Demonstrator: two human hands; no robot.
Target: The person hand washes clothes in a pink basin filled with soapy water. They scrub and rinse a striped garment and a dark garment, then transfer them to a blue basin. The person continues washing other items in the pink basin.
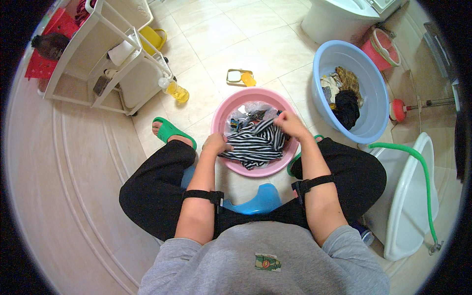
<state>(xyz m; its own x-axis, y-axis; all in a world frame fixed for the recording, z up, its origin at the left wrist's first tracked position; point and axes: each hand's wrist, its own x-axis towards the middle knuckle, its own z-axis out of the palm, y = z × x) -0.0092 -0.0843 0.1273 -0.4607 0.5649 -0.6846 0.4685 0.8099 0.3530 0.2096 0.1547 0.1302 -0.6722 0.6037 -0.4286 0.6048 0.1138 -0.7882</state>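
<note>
A black-and-white striped garment [255,143] lies bunched in a pink basin [222,105] on the floor between my feet. My left hand [216,144] grips its left edge at the basin's rim. With the fingers of my right hand [291,124] closed on it, another part of the same cloth is raised at the right side. Behind the garment, water and some darker wet cloth [255,115] show in the basin; what lies under the stripes is hidden.
Beyond the basin sits a soap dish [236,76] with white and orange bars. A bottle of yellow liquid [177,92] stands by a white shelf rack [81,81]. To the right are a blue tub [322,110] with clothes, a toilet [329,19] and a green hose [424,169] over a white sink.
</note>
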